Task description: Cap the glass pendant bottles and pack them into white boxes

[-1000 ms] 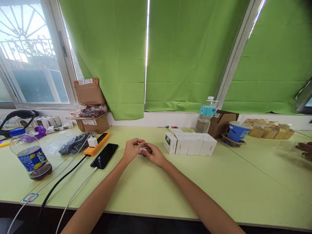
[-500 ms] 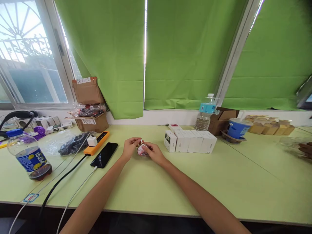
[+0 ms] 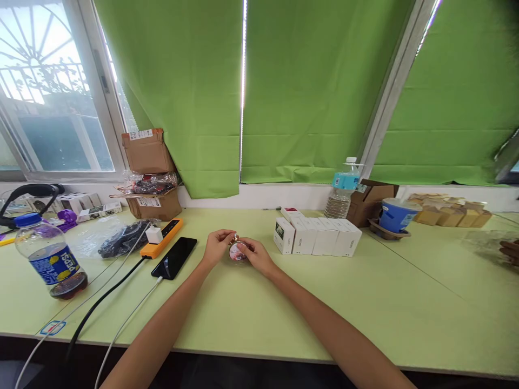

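Over the pale green table (image 3: 251,313), a small round object (image 3: 237,253) with a pinkish label and a metal top is held between my hands. My right hand (image 3: 256,256) grips its right side, the thumb lying across the label. My left hand (image 3: 218,246) is closed at the small metal top, with the fingertips pinched there. A row of white boxes (image 3: 324,237) stands to the right of my hands. On the left lies a black phone (image 3: 174,258) with a white cable plugged in.
An orange power strip (image 3: 162,240), a Pepsi bottle (image 3: 52,259) and a bagged black item (image 3: 121,239) are on the left. Cardboard boxes (image 3: 152,202) stand behind. Rightward are a water bottle (image 3: 343,189), a blue cup (image 3: 395,216) and part of another person's hand (image 3: 510,249).
The view has shifted very slightly. My hands keep nearly the same place around the round object. At the right edge, the other person's hand has moved slightly outward.
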Demonstrator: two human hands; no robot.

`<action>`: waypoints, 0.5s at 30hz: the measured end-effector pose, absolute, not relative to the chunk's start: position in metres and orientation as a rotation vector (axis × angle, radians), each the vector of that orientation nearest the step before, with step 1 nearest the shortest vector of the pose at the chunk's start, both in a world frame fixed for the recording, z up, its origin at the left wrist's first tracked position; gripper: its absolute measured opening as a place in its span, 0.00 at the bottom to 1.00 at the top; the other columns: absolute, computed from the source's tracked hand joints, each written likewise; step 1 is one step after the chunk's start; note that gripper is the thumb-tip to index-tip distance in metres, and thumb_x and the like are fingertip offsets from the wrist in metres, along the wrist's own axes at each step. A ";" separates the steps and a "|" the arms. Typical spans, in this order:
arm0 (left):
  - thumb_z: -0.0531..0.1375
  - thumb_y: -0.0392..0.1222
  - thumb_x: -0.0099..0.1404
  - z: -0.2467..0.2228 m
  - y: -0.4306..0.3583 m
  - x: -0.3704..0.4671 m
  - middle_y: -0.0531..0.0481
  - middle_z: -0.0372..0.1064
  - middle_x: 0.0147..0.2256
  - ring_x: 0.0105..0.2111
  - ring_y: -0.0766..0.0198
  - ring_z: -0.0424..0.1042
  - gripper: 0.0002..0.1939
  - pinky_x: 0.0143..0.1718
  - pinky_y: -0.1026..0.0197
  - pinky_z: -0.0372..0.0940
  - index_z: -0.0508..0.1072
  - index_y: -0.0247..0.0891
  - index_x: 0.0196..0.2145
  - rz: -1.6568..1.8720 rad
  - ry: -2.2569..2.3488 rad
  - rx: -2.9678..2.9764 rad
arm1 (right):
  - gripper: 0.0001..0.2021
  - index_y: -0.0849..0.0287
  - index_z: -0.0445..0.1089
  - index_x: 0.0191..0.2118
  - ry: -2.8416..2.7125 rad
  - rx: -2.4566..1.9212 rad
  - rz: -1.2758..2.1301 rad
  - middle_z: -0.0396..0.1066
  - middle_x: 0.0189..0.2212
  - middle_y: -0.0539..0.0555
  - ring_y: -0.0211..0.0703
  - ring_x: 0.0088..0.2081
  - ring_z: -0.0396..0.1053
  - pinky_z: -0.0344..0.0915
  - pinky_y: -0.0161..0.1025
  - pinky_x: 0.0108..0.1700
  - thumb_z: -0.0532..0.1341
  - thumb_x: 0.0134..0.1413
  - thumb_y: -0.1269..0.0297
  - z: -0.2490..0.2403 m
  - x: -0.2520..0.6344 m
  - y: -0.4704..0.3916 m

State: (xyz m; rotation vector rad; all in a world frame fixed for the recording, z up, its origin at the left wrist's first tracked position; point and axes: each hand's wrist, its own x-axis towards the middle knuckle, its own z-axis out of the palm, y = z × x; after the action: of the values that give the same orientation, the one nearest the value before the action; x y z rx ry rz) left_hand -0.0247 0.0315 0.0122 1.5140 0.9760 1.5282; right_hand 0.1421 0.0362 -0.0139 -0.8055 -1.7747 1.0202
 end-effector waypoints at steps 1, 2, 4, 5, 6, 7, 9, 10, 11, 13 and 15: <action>0.66 0.48 0.54 0.012 0.031 -0.025 0.43 0.78 0.33 0.32 0.60 0.76 0.15 0.36 0.58 0.70 0.79 0.34 0.35 1.529 0.975 1.535 | 0.25 0.59 0.71 0.52 -1.774 -0.809 1.014 0.75 0.43 0.57 0.48 0.43 0.72 0.69 0.45 0.46 0.60 0.55 0.46 -0.015 0.142 0.037; 0.66 0.48 0.54 0.012 0.031 -0.025 0.43 0.78 0.33 0.33 0.60 0.76 0.14 0.37 0.58 0.70 0.79 0.35 0.35 1.527 0.973 1.555 | 0.25 0.59 0.71 0.52 -1.776 -0.811 1.010 0.75 0.44 0.57 0.48 0.43 0.72 0.69 0.45 0.46 0.59 0.56 0.47 -0.015 0.142 0.037; 0.65 0.47 0.55 0.012 0.030 -0.025 0.44 0.78 0.34 0.34 0.60 0.76 0.14 0.38 0.58 0.70 0.79 0.35 0.36 1.530 0.972 1.589 | 0.24 0.59 0.70 0.52 -1.787 -0.811 0.990 0.74 0.45 0.58 0.48 0.43 0.71 0.69 0.44 0.46 0.59 0.57 0.48 -0.014 0.143 0.037; 0.65 0.47 0.56 0.012 0.029 -0.025 0.44 0.78 0.35 0.34 0.60 0.76 0.14 0.39 0.58 0.70 0.79 0.35 0.36 1.534 0.974 1.605 | 0.23 0.58 0.70 0.53 -1.799 -0.807 0.968 0.74 0.46 0.58 0.48 0.44 0.71 0.68 0.44 0.47 0.58 0.58 0.49 -0.013 0.144 0.036; 0.65 0.47 0.57 0.012 0.028 -0.025 0.44 0.78 0.36 0.35 0.59 0.76 0.14 0.40 0.57 0.70 0.79 0.35 0.37 1.541 0.979 1.621 | 0.22 0.58 0.69 0.53 -1.819 -0.802 0.934 0.74 0.46 0.58 0.48 0.45 0.71 0.68 0.45 0.49 0.57 0.59 0.50 -0.012 0.145 0.035; 0.64 0.47 0.57 0.012 0.027 -0.025 0.44 0.78 0.36 0.35 0.59 0.76 0.14 0.40 0.57 0.70 0.79 0.35 0.37 1.553 0.986 1.639 | 0.21 0.58 0.69 0.53 -1.847 -0.796 0.892 0.73 0.47 0.57 0.48 0.46 0.70 0.67 0.45 0.50 0.57 0.59 0.51 -0.010 0.146 0.033; 0.63 0.47 0.59 0.013 0.025 -0.025 0.44 0.78 0.37 0.37 0.59 0.76 0.13 0.43 0.56 0.70 0.79 0.36 0.38 1.583 1.004 1.689 | 0.19 0.57 0.68 0.54 -1.906 -0.777 0.794 0.73 0.48 0.57 0.48 0.48 0.70 0.65 0.46 0.52 0.57 0.60 0.54 -0.005 0.149 0.029; 0.63 0.46 0.60 0.014 0.023 -0.026 0.45 0.78 0.37 0.37 0.59 0.76 0.12 0.44 0.56 0.70 0.79 0.37 0.38 1.597 1.012 1.726 | 0.19 0.56 0.68 0.54 -1.935 -0.766 0.750 0.72 0.49 0.57 0.48 0.49 0.69 0.64 0.46 0.53 0.57 0.60 0.55 -0.003 0.150 0.027; 0.62 0.46 0.61 0.015 0.021 -0.026 0.45 0.78 0.38 0.38 0.59 0.76 0.12 0.45 0.56 0.69 0.79 0.37 0.38 1.607 1.018 1.772 | 0.18 0.56 0.67 0.54 -1.955 -0.755 0.716 0.72 0.49 0.57 0.47 0.49 0.69 0.64 0.46 0.53 0.58 0.60 0.56 0.000 0.151 0.025; 0.61 0.46 0.62 0.017 0.018 -0.026 0.46 0.78 0.38 0.39 0.59 0.76 0.11 0.45 0.56 0.69 0.80 0.39 0.38 1.604 1.024 1.883 | 0.18 0.55 0.65 0.55 -1.972 -0.725 0.704 0.72 0.49 0.56 0.47 0.48 0.70 0.65 0.46 0.52 0.58 0.61 0.57 0.003 0.152 0.021; 0.60 0.46 0.63 0.019 0.016 -0.026 0.47 0.78 0.38 0.38 0.60 0.75 0.11 0.43 0.57 0.68 0.80 0.41 0.39 1.587 1.042 1.992 | 0.19 0.54 0.63 0.56 -1.969 -0.685 0.776 0.73 0.48 0.56 0.46 0.46 0.72 0.67 0.45 0.50 0.57 0.61 0.56 0.006 0.152 0.019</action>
State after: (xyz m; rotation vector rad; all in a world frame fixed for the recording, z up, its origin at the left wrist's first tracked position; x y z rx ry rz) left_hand -0.0260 0.0155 0.0191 1.9922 1.0425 1.5869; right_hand 0.1521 0.0185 0.0059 -0.6848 -1.9693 0.7756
